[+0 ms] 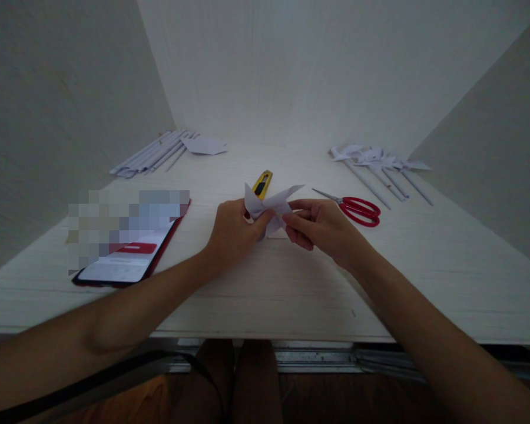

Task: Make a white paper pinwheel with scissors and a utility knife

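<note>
Between my hands, above the middle of the table, is a white paper pinwheel (271, 203) with pointed, folded blades. My left hand (234, 227) is closed on it, the thumb pressing across its centre. On the other side my right hand (320, 227) pinches a blade's edge between thumb and fingers. Just behind the pinwheel lies a yellow box cutter (262, 184), partly covered by the paper. Scissors with red handles (360, 211) rest on the table close to my right hand, their blades pointing left.
At the back left lie several rolled paper sticks (152, 156) and a flat white paper piece (205, 145). Several paper pinwheels on sticks (380, 165) lie at the back right. A phone (128, 259) sits at left on the white table (265, 306). Walls enclose the back and sides.
</note>
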A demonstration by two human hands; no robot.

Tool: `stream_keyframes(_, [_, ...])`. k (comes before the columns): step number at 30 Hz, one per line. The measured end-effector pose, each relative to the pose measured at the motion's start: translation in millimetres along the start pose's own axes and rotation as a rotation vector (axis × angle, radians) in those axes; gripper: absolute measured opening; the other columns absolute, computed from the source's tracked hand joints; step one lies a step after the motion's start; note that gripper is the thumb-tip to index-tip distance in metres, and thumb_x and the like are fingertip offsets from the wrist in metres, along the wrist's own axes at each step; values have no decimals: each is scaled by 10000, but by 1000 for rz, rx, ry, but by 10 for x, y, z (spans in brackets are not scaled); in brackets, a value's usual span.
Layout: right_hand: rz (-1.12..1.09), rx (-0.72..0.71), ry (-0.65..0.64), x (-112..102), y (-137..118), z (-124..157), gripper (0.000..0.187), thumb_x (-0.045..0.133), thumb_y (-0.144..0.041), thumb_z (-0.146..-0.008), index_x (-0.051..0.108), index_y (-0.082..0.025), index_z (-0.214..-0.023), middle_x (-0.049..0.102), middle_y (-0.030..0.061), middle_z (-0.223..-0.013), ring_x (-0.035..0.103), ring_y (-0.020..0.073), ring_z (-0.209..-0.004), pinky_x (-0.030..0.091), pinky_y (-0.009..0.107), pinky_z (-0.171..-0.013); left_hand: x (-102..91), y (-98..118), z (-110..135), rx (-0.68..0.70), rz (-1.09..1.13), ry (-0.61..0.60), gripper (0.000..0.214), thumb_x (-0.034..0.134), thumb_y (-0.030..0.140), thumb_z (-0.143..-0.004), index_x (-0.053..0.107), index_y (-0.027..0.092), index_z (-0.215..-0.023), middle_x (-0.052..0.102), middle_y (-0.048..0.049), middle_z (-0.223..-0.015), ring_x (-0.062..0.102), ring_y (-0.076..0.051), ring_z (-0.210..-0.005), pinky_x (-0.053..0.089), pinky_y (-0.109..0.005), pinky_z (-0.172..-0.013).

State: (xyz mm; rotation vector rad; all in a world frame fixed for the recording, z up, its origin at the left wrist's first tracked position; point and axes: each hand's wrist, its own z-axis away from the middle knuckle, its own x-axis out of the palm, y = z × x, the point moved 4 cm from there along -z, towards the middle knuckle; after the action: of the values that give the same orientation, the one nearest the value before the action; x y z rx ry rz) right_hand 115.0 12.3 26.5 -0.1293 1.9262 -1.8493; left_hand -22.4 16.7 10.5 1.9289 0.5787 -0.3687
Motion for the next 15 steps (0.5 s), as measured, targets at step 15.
stream_keyframes(15, [72,-34,100,61,42,-9,84,473,-170,-793,528,-117,-760,492,-52,-462,372,27,-324,268,159,-321,-9,40,10,38,-78,25,188,552,276,-710,669,130,-706,674,-54,-682,606,-157,-633,465,-256,-614])
